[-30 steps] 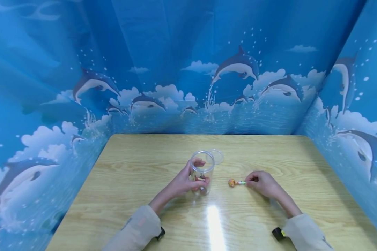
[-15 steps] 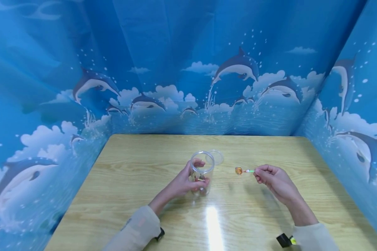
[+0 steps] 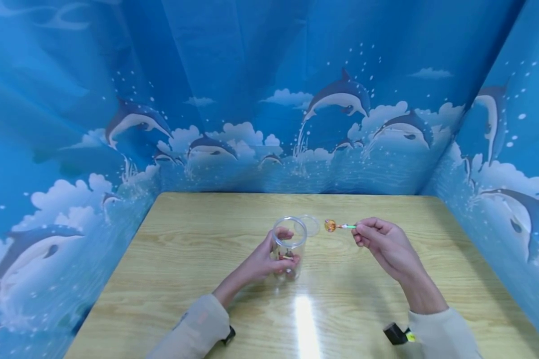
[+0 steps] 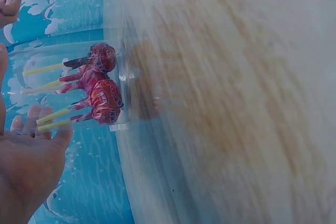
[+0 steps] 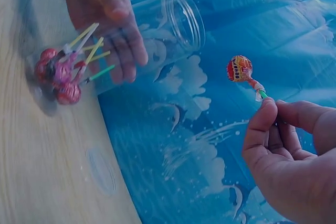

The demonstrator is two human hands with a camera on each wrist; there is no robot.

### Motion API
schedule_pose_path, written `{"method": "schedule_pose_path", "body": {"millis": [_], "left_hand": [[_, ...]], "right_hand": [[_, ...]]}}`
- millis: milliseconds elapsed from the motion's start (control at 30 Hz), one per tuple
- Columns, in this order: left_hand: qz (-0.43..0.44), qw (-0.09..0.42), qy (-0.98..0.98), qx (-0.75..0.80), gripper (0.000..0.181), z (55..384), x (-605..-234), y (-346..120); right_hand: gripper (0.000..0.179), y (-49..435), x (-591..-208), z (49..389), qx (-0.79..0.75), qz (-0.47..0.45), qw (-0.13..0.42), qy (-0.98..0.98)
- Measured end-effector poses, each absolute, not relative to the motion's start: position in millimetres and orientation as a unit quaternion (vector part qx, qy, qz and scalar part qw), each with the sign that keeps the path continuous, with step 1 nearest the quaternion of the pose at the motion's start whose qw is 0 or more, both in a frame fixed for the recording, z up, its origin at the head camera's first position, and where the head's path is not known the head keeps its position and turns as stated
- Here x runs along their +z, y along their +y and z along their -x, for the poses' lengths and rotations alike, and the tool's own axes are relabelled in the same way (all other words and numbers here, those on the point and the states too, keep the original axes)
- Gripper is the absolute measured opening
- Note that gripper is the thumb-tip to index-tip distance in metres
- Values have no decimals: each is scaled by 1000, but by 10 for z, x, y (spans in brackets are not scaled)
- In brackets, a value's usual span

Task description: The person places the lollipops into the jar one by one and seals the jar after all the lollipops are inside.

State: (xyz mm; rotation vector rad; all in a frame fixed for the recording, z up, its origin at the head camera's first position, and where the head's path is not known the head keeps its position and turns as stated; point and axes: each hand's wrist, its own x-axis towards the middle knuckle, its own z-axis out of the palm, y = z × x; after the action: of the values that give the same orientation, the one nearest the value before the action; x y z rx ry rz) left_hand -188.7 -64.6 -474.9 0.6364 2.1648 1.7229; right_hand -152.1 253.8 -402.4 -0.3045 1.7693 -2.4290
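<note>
My left hand (image 3: 265,259) grips a clear plastic jar (image 3: 290,245) that stands upright on the table with its mouth uncovered. Several lollipops (image 4: 106,98) in red and purple wrappers lie in its bottom, heads down, their yellow, white and green sticks pointing up. Above the table to the jar's right, my right hand (image 3: 386,244) pinches the green stick of another lollipop (image 5: 240,69) between thumb and fingertips. Its orange, yellow and red wrapped head points left toward the jar, apart from the rim and at about rim height.
A clear round lid (image 3: 313,226) lies flat on the wooden table (image 3: 197,224) just behind the jar. Blue curtains (image 3: 247,89) printed with dolphins enclose the table at the back and sides. Glare streaks the table's front middle.
My right hand has lifted the lollipop off the table, first up and to the right, then farther up and back left toward the jar. My left hand and the jar have stayed in place.
</note>
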Motion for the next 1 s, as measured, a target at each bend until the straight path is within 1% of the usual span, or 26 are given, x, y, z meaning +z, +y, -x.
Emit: {"method": "schedule_pose_path", "body": {"millis": [133,467,733,833,1000], "left_hand": [[-222,151,753,601,76,1888,-4753,-647],[-229,147,744,610,77,1886,-4769,-646],[-229,148,741,613,75,1883,-4766,-638],[-223,149,744,612,78,1880,-4764,-641],[-212,152,750,608,94,1877,-4768,-649]], "right_hand": [[14,2404,-3986,1582,-805,109,67,579],[7,2033,-3955,1710,-793,104,103,591],[7,1869,-3954,1766,-791,114,120,590],[7,1838,-3946,1774,-788,112,123,593],[9,1798,-3926,1788,-774,116,119,611]]}}
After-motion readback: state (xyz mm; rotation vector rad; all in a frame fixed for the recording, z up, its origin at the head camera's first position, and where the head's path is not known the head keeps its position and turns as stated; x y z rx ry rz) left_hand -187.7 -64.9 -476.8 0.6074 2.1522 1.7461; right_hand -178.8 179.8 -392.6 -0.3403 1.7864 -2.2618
